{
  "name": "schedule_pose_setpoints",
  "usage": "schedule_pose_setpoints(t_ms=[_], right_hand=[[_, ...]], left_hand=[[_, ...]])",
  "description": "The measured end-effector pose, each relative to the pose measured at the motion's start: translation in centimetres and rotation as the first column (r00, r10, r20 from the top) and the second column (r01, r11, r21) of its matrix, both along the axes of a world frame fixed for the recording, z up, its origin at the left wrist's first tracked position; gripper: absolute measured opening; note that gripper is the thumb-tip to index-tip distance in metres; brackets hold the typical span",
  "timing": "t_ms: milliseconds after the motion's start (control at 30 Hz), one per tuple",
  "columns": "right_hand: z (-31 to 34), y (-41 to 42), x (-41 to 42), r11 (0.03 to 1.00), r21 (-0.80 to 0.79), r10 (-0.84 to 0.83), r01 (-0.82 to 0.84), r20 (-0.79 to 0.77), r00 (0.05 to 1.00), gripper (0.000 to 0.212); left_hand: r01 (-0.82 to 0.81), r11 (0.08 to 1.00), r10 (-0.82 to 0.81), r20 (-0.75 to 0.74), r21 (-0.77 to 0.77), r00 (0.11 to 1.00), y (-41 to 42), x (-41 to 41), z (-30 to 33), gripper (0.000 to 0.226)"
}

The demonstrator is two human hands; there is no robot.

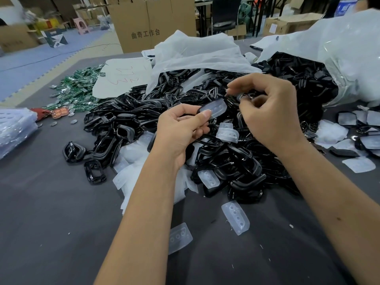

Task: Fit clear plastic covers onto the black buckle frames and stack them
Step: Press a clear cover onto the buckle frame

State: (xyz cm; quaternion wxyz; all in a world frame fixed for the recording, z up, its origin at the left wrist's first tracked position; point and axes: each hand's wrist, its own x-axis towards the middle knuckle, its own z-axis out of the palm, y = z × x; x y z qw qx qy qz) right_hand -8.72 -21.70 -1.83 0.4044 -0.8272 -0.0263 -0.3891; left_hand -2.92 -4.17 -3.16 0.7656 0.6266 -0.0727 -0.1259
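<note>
A: Left hand (183, 128) — what is it doing?

B: Sitting just left of frame centre, fingers curled, thumb pinching a clear cover (213, 109) at its near end. The cover is lying over a black frame (200, 111) whose rim is peeking out at the thumb. Whether the cover is fully seated, I cannot tell.

A: And the right hand (269, 112)?

B: Hovering at about one o'clock from the left hand, fingers curled in. Index and thumb are pinching something small and dark at the cover's far end; too blurred to name.

A: Where are the parts lying?

B: A big heap of black frames (127, 118) is spreading across the grey table (51, 202), running from nine o'clock of the hands round to three o'clock. More are spilling from a plastic bag (339, 58) at two o'clock. Loose clear covers are lying around: one (235, 218) at five o'clock of the hands on bare table, another (180, 237) at six o'clock beside the left forearm.

A: Anything finished?

B: Covered frames (357, 128) are lying at three o'clock, by the right edge.

A: The rest?

B: Green circuit boards (80, 87) are piling at ten o'clock, a cardboard box (150, 25) is standing at twelve.
</note>
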Motion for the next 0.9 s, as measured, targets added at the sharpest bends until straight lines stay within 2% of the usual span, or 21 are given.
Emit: schedule_pose_setpoints(t_ms=[100,167,233,333,533,633,733,833,900], right_hand=[[-0.5,0.2,0.6,0.989,0.144,0.062,-0.034,-0.192,0.979,0.005],[-1.2,0.3,0.9,0.98,0.193,0.092,-0.043,-0.253,0.963,0.021],[-1.5,0.4,1.1,0.97,0.237,0.107,-0.044,-0.257,0.96,0.028],[-1.6,0.1,1.2,0.95,0.308,0.13,-0.048,-0.254,0.958,0.029],[-1.6,0.1,1.4,0.956,0.292,0.122,-0.029,-0.304,0.945,0.025],[-1.4,0.0,1.2,0.971,0.236,0.101,-0.02,-0.334,0.937,0.026],[-1.3,0.1,1.0,0.998,0.062,0.031,-0.011,-0.328,0.944,0.029],[-1.2,0.4,0.6,0.991,-0.137,-0.023,-0.004,-0.196,0.98,0.019],[-1.3,0.2,0.4,0.976,-0.192,0.08,-0.106,-0.14,0.987,0.021]], left_hand=[[0.003,0.999,-0.005,0.057,0.038,0.998,-0.1,-0.3,0.1,0.012],[0.008,0.998,-0.013,0.089,0.058,0.996,-0.3,-0.5,0.1,0.015],[0.015,0.997,-0.023,0.113,0.075,0.993,-0.4,-0.6,0.1,0.016],[0.015,0.993,-0.032,0.144,0.12,0.989,-0.6,-0.6,0.1,0.016],[0.002,0.987,-0.029,0.163,0.163,0.986,-0.8,-0.4,-0.1,0.019],[0.014,0.985,-0.041,0.153,0.172,0.987,-0.5,-0.4,0.1,0.016],[0.022,0.983,-0.046,0.127,0.18,0.991,-0.3,-0.2,0.0,0.014],[0.013,0.985,-0.023,0.053,0.173,0.998,-0.3,-0.1,0.1,0.012],[0.031,0.994,-0.026,-0.051,0.106,0.998,-0.2,-0.1,0.4,0.014]])
